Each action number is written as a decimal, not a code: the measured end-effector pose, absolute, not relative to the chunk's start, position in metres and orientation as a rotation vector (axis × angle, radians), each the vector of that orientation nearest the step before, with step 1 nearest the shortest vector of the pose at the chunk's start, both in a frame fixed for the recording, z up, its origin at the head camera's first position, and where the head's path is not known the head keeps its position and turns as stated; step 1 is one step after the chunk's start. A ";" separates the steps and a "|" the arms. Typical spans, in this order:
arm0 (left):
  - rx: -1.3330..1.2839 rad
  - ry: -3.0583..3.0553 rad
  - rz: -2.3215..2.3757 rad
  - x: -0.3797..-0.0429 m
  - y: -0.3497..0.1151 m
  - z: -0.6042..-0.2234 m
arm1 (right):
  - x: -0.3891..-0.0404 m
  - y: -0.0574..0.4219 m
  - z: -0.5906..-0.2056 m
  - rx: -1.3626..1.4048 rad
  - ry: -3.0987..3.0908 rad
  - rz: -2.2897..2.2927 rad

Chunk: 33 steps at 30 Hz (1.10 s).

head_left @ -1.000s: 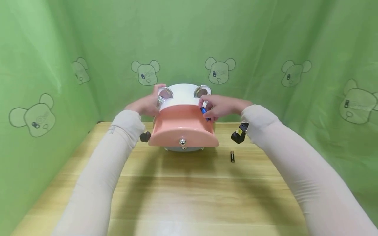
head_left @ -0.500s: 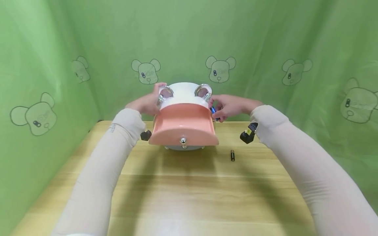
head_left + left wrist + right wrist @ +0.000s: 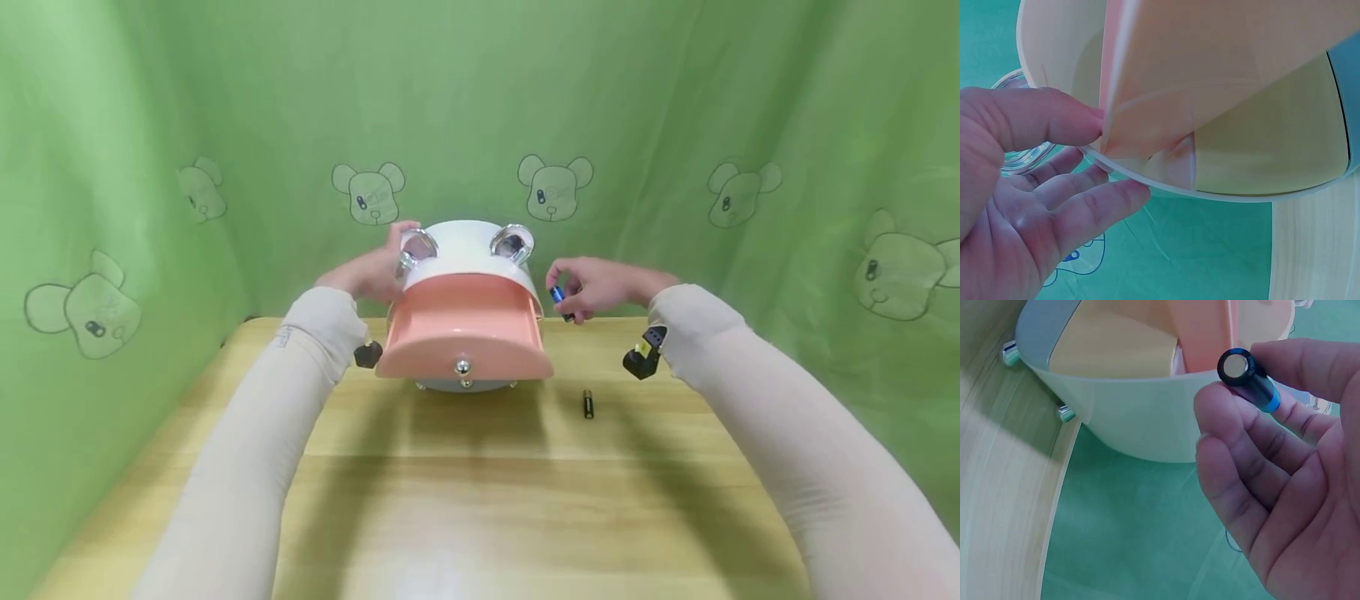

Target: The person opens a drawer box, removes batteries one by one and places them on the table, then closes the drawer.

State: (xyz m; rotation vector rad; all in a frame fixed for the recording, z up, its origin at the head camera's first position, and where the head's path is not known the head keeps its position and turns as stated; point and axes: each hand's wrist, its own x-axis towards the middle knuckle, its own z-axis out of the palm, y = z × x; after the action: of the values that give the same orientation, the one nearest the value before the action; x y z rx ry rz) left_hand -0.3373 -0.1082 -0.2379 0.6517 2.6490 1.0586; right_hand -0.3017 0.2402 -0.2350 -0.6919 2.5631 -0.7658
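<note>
A white rounded drawer box [image 3: 468, 240] with two silver ear-like rings stands toward the back of the table. Its pink drawer [image 3: 463, 354], with a silver knob, is pulled out at the front. My left hand [image 3: 377, 268] grips the box's left side wall; in the left wrist view the thumb [image 3: 1054, 115] lies on the inner side and the fingers are outside. My right hand [image 3: 596, 285] is apart from the box, on its right, pinching a blue and black battery [image 3: 561, 303]. The flat metal end of that battery [image 3: 1235, 365] faces the right wrist camera.
A dark battery [image 3: 588, 404] lies on the wooden table [image 3: 480, 500], to the right of the box. A green curtain [image 3: 465, 92] with bear faces surrounds the back and sides. Below the pink drawer, a yellow drawer [image 3: 1116, 353] shows in the right wrist view.
My right hand has moved right with the blue and black battery, from over the pink drawer's right edge to beside the box. My left hand has stayed on the box.
</note>
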 end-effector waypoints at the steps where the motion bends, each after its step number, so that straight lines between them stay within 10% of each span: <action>1: 0.643 2.643 1.060 -0.336 -0.109 -0.239 | -0.301 0.241 -0.237 -0.687 2.554 -0.775; 33: 0.685 2.677 0.997 -0.341 -0.108 -0.236 | -0.303 0.289 -0.281 -0.570 2.513 -0.940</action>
State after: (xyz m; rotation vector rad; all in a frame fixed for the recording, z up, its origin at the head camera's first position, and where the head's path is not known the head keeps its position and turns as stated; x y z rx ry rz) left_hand -0.3406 -0.1078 -0.2358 0.6854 2.6766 0.9969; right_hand -0.3026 0.2886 -0.2810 -0.5701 2.5132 -0.9401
